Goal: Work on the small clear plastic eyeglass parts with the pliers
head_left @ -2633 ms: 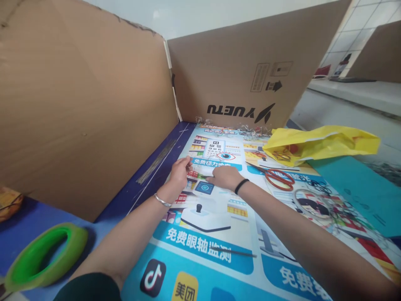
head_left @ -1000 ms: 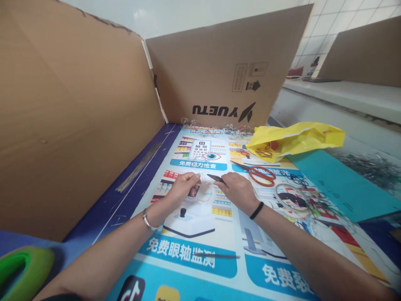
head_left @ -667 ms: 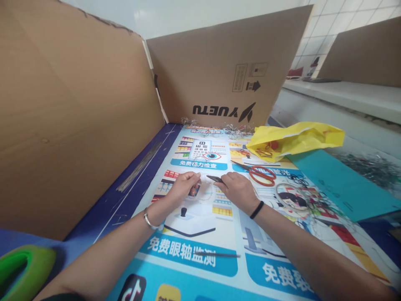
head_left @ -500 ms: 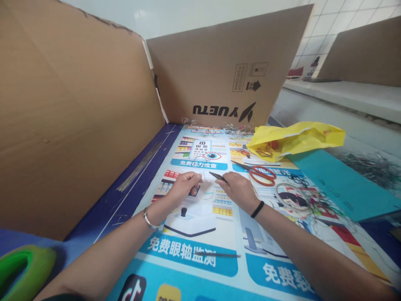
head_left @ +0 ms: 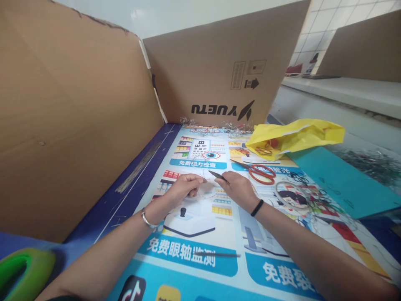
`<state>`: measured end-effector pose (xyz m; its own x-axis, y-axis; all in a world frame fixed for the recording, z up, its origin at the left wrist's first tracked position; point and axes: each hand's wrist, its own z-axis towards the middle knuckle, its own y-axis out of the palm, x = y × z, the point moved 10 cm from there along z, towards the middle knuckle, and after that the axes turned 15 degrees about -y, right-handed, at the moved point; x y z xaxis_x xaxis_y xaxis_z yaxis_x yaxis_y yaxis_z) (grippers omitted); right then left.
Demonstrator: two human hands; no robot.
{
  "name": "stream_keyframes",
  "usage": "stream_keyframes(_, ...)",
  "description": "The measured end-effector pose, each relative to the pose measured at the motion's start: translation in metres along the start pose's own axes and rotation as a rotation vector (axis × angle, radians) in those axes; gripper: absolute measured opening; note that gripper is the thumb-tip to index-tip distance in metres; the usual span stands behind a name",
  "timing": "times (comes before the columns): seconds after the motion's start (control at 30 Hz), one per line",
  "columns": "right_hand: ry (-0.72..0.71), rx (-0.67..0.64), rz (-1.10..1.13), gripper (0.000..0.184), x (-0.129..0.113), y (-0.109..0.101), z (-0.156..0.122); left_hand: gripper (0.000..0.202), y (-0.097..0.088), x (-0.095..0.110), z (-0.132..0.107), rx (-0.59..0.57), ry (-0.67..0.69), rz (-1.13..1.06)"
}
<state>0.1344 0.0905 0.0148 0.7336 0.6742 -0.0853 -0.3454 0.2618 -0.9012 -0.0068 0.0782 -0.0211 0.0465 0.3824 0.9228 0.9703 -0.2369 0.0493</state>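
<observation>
Over the printed sheet, my left hand [head_left: 187, 184] is closed in a pinch, thumb and forefinger together on a thin wire [head_left: 204, 172]. The wire is fine and hard to follow; part of it curves up from the fingertips. My right hand [head_left: 238, 190] is wrapped round a dark tool with a tapered tip, like needle-nose pliers [head_left: 216, 175]. Its handles are hidden in the palm. The tip points left, close to the wire, and I cannot tell whether it touches. Red-handled scissors [head_left: 262, 174] lie just beyond my right hand. Nearer me rests a slim grey metal tool [head_left: 217, 254].
Cardboard panels [head_left: 216, 79] stand at the back and left. A yellow bag [head_left: 297, 136] and a teal sheet [head_left: 347, 184] lie right, near tangled wire [head_left: 371, 167]. Straight wires [head_left: 138, 167] lie left; a green tape roll [head_left: 40, 267] sits front left. A clear ring [head_left: 278, 194] lies right.
My left hand has shifted slightly right, its fingertips nearer the dark tool. My right hand stays nearly in place. The whole view has tilted a little.
</observation>
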Motion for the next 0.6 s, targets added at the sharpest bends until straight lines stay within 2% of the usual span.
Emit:
stream_keyframes(0.13, 0.003, -0.017, -0.005, 0.043, -0.001, 0.000, 0.000, 0.020, -0.002, -0.002, 0.000, 0.034, -0.032, -0.007)
stream_keyframes(0.37, -0.013, -0.009, -0.019, 0.042, -0.002, 0.000, 0.000, 0.028, -0.003, -0.011, 0.004, 0.039, -0.073, 0.031)
stream_keyframes(0.6, -0.039, 0.022, -0.043, 0.042, -0.002, 0.002, -0.001, 0.030, -0.003, -0.010, 0.002, 0.069, -0.105, 0.059)
